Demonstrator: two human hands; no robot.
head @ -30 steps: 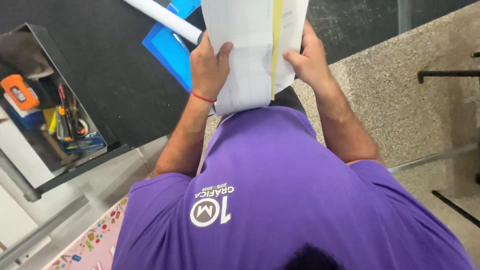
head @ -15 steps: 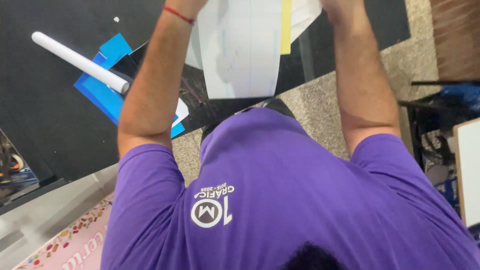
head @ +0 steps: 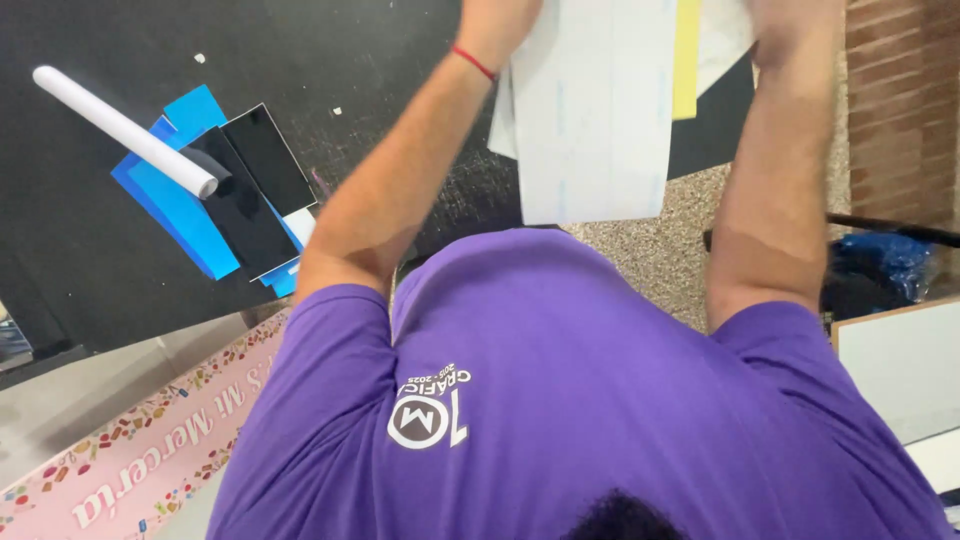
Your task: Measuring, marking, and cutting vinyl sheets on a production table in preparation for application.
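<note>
Both arms are raised up and away from the body, w/ a stack of large white sheets (head: 590,120) held between them above the black desk (head: 380,90). Left hand (head: 497,22) grips the stack's left edge near the top of the picture; a thin red wrist band (head: 474,62) sits just below it. Right hand (head: 785,25) is on the stack's right side, but its fingers are cut off by the frame edge, so can't tell how its grip stands. Left grip looks closed on the paper, though only the heel of the hand shows.

A yellow strip (head: 686,60) lies along the stack's right part, prob. a backing or edge of one sheet. The sheets hang down toward the purple shirt (head: 580,400); one hand per side likely keeps them flat so they don't fold or slide apart.

On the desk, well apart to the left: a white rolled tube (head: 125,130) lies across blue sheets (head: 170,205), w/ two black glossy rectangles (head: 255,185) on top of the blue, the tube touching one of them. The roll's weight may be holding the loose pieces down.

Lower left, a pink printed banner (head: 150,450) runs along the desk's edge. Right side: speckled floor (head: 660,250), a brick wall (head: 900,100), a white board (head: 900,365).
</note>
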